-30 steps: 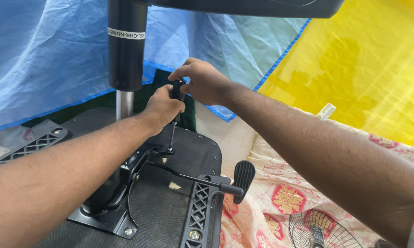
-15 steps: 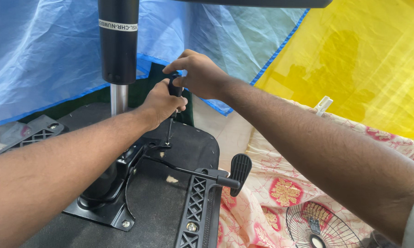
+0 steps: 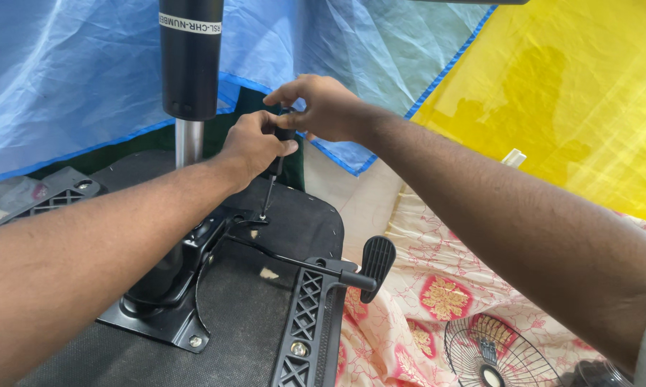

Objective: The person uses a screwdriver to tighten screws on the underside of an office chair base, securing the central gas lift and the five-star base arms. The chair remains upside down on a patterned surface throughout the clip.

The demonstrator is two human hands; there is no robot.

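Still, both hands [image 3: 294, 122] stay clamped on the screwdriver [image 3: 274, 172], seemingly lower than before.

A blue tarp [image 3: 72, 79] and a yellow sheet [image 3: 573, 107] are hanging behind. The chair base [image 3: 165, 315], lever [image 3: 366, 261] and gas cylinder [image 3: 190, 64] are showing black, its rod [image 3: 188, 143] silver. The cloth [image 3: 423, 322] is showing cream with red-pink flowers. The screwdriver [image 3: 273, 183] is looking dark, perhaps black.
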